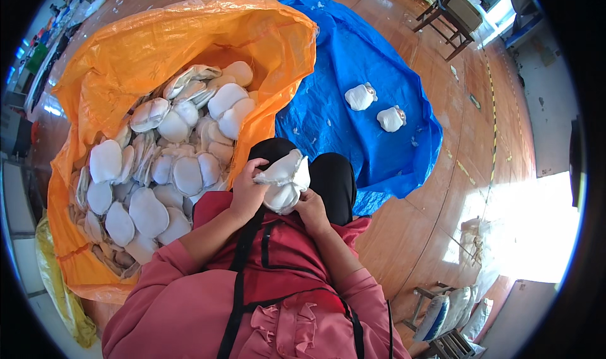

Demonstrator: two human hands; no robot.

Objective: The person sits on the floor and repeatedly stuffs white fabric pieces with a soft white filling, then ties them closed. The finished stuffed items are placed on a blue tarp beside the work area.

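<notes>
Over my lap I hold a white sewn fabric piece (285,181), folded and puckered into a lobed shape. My left hand (249,186) grips its left edge, fingers curled round it. My right hand (312,210) pinches its lower right side; the fingertips are partly hidden. To my left, a big orange woven plastic sack (145,43) gapes open, filled with a heap of flat, rounded white fabric pieces (149,212). On a blue plastic sheet (334,56) ahead to the right lie two small white fabric bundles (360,97), each with a brownish patch at one end.
A wooden chair (449,19) stands at the far right on the reddish tiled floor (404,245). Nearer, at lower right, is a low seat (435,315) with cushions. Yellow plastic (60,289) lies beside the sack. Yellow-black tape (494,119) runs along the floor.
</notes>
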